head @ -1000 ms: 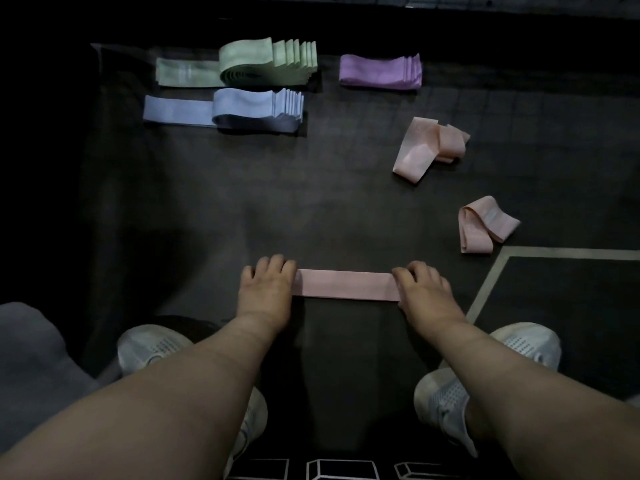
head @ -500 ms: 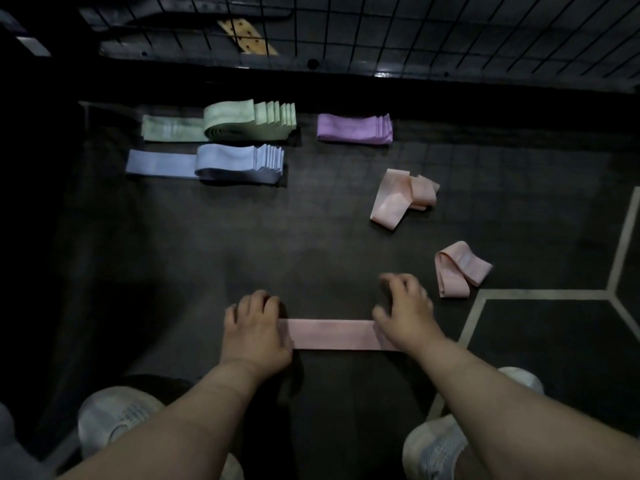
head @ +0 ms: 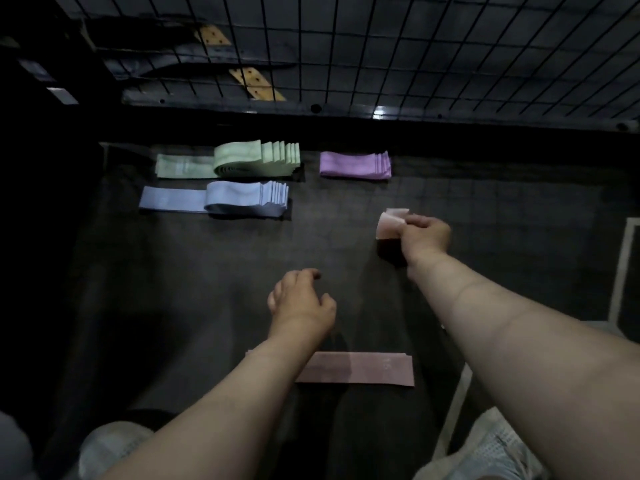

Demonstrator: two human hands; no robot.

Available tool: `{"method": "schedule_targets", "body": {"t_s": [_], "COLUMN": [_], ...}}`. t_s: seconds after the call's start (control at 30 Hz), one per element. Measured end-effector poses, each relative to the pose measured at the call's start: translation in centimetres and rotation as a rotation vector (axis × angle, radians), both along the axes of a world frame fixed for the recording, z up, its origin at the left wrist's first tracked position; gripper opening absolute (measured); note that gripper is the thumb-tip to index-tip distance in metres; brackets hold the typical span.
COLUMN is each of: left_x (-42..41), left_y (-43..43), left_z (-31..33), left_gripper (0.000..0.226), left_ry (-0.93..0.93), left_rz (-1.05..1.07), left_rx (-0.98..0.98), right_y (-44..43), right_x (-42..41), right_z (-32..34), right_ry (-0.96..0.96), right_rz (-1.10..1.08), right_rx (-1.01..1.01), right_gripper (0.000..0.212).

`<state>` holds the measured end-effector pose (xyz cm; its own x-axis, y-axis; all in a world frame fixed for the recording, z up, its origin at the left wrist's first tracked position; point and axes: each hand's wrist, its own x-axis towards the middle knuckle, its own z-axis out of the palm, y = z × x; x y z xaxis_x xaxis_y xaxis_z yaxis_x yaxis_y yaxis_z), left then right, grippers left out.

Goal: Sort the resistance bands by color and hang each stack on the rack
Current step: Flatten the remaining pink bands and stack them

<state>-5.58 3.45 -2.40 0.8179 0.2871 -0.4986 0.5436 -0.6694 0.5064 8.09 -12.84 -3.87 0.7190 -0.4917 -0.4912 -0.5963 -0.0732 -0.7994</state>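
Right hand: my right hand (head: pixel 424 237) was reached out over the dark mat (head: pixel 207 289), thumb and fingers curled in a pinch on the folded pink band (head: pixel 393 223). The band looked lifted just off the mat, with a shadow beneath it.
Left hand: my left hand (head: pixel 301 299) hovered nearer to me, fingers loosely curled, with nothing in it.
Flat pink band: the flat pink band (head: pixel 356 368) lay smoothed out close to my feet, one end hidden under my left forearm. I read it as the base of the pink pile.
Sorted stacks: the green stack (head: pixel 256 159) and the blue stack (head: pixel 242 199) lay one behind the other, with the purple stack (head: pixel 355 164) apart to their right. All three were at the far side of the mat, below the wire grid (head: pixel 415 46), which I took for the rack.
Handling: I judged the bands to be light, limp fabric loops that would sag, twist and fold on themselves. They seemed neither fragile nor slippery.
Where to hold: I judged one end fold in each hand best, drawing the loop flat before laying it down.
Stack grip: I would have clamped through every layer, since a stack taken by its top band would likely fan apart.
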Motion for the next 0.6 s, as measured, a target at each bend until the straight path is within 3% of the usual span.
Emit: {"method": "schedule_targets", "body": {"t_s": [0.17,0.23,0.3,0.37,0.5,0.6], "left_x": [0.8,1.7,2.5,3.2,3.0,1.4], "left_y": [-0.7,-1.0,-1.2,-1.2,-0.4,1.2], "left_z": [5.2,8.5,12.2,16.0,25.0,30.6], "left_gripper": [0.04,0.04,0.051,0.065,0.086,0.081], "left_ry": [-0.09,-0.134,-0.225,-0.351,-0.581,-0.576], "left_rz": [0.011,0.012,0.022,0.012,-0.067,-0.198], "left_rx": [-0.084,-0.15,-0.27,-0.369,-0.552,-0.723], "right_y": [-1.5,-1.7,-1.5,-1.0,-0.3,0.0], "right_x": [1.4,1.5,0.9,-0.6,-5.5,-9.3], "right_z": [9.9,14.7,19.4,24.4,34.3,39.1], "right_ry": [-0.357,-0.42,-0.399,-0.323,-0.29,-0.378], "right_rz": [0.309,0.445,0.493,0.525,0.726,0.833], "right_rx": [-0.304,-0.328,-0.238,-0.019,0.294,0.427], "right_gripper": [0.022,0.02,0.017,0.019,0.036,0.048]}}
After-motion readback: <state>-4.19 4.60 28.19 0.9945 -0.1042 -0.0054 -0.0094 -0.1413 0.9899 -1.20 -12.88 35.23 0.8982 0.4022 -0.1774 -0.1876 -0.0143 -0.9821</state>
